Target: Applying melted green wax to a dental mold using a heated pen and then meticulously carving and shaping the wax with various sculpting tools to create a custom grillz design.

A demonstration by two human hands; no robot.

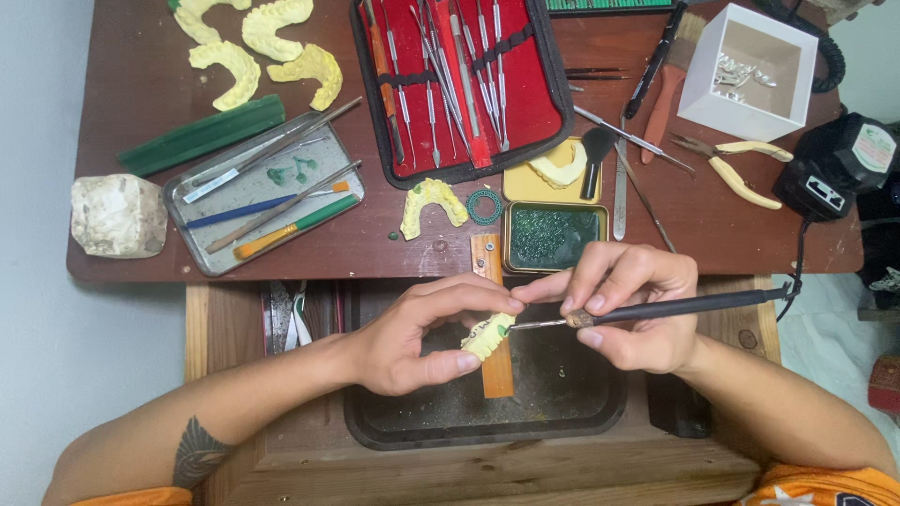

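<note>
Holding small yellow cast [487, 337] w/ left hand [422, 333], fingers clamped on it, thumb underneath, just off front edge of tabletop [141, 84], over dark tray [487, 426] and wooden peg [495, 323]. Gripping black wax tool [656, 307] in right hand [628, 314], fingers closed round handle, metal tip touching green wax on cast. Cord running off to right edge. Near front edge, centre: open tin [553, 236] w/ green wax, loose cast [431, 201], green ring [485, 207]. Back centre: red instrument case [459, 84]. Left side: metal tray [262, 192] w/ tools, white stone [117, 215]. Back left corner: more casts [253, 47]. Back right: white box [747, 70], pliers [736, 164].
</note>
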